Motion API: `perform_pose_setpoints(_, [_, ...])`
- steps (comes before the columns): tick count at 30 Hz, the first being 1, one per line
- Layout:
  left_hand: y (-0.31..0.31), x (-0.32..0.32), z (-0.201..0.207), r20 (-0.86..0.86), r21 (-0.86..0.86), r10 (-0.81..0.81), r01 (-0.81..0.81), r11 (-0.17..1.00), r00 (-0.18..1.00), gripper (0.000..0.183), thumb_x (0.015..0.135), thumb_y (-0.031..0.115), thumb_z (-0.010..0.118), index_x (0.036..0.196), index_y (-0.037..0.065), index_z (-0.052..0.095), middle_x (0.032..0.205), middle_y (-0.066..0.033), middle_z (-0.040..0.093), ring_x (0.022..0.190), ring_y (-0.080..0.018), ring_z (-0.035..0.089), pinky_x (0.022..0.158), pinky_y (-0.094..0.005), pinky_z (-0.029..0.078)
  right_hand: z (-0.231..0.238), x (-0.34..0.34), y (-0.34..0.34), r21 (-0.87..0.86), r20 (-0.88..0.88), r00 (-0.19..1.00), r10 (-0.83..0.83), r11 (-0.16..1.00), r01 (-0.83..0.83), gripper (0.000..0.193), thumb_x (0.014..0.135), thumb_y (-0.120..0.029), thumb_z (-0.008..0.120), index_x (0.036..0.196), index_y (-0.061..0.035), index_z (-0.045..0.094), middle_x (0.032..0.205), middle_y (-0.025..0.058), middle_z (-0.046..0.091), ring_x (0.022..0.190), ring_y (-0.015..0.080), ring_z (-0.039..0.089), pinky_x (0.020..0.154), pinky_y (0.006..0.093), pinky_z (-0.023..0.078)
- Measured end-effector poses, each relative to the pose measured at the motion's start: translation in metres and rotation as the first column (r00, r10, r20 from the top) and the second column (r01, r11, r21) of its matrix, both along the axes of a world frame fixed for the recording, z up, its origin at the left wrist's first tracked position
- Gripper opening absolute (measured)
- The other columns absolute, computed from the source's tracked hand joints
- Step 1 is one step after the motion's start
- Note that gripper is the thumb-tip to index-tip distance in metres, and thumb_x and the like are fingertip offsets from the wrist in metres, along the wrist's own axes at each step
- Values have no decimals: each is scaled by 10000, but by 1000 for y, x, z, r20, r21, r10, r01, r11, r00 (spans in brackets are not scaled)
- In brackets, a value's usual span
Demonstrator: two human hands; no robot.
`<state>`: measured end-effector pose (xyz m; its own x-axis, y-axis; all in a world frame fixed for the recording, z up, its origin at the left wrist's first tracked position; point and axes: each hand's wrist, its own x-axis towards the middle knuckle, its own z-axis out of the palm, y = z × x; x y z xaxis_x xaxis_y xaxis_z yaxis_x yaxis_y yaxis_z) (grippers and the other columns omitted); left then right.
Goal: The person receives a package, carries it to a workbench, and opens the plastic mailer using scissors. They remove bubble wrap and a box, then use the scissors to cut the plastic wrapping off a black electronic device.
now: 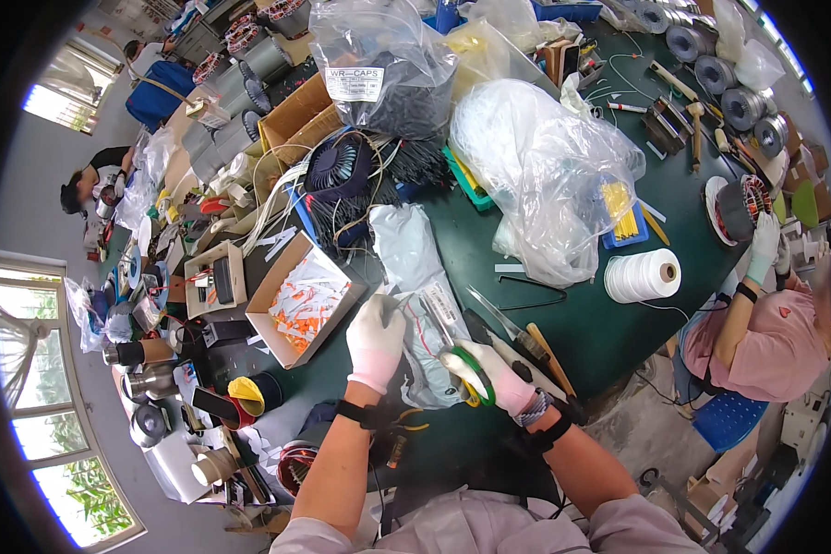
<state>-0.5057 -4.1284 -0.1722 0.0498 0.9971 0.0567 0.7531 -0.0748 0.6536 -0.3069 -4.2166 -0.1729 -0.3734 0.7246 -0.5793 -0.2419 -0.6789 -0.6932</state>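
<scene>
A pale grey plastic bag (404,242) lies lengthwise before me on the dark green table, a printed label on its surface. At its left edge, my white-gloved left hand (376,343) is closed, fingertips pinching the plastic. My gloved right hand (506,380) grips green-handled scissors (472,366), whose metal blades point away over the bag. Part of the handle is hidden by my fingers. Right of that hand lie a pair of long tweezers (495,312) and several long-handled tools (550,355). Pliers with yellow handles (410,423) lie between my wrists.
Left of my left hand stands a cardboard box (270,319) of white and orange scraps. A white thread spool (644,276) and a large clear bag (545,175) are beyond my right hand. A small fan (339,166) sits among wires. At right, a co-worker handles a wound stator (740,208).
</scene>
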Motion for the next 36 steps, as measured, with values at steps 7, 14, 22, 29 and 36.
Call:
perform_pose_setpoints(7, [0,5,-2,191,-59,6,6,998,982,98,936,56,651,948,-42,648,736,-53,599,669,-103,534,652,-283,478,14,3,-14,189,353,934,62,973,-136,285,999,-322,695,1032,-43,643,728,-8,595,501,92,537,464,278,408])
perform_pose_setpoints(14, [-3,9,1,203,-46,3,6,999,979,102,931,51,660,967,-43,645,772,-63,603,695,-106,531,674,-277,478,15,1,-5,-170,-71,995,-71,984,58,185,1033,-261,633,1061,-79,624,736,-4,606,537,90,593,474,241,469])
perform_pose_setpoints(22, [-11,12,-2,261,-71,19,-1,998,965,88,923,37,666,942,-41,633,776,-90,613,708,-121,548,686,-287,487,-5,-10,23,-301,-246,938,-244,939,166,370,1079,-411,496,1031,-83,659,724,27,652,531,130,619,461,261,485])
perform_pose_setpoints(29, [-13,7,-7,312,-134,74,-33,990,947,136,916,105,670,989,-7,648,884,-190,681,789,-324,675,744,-385,527,-8,-17,22,240,184,983,-18,970,-28,239,1049,-294,592,1036,-59,634,740,12,634,540,95,607,475,241,485])
perform_pose_setpoints(36, [-15,10,-9,268,-31,36,-28,999,963,90,919,22,662,965,-42,619,770,-109,632,693,-149,573,683,-307,497,-9,-16,9,-86,33,997,-73,993,76,132,1027,-195,635,1053,-68,614,723,-24,587,540,66,579,460,237,454])
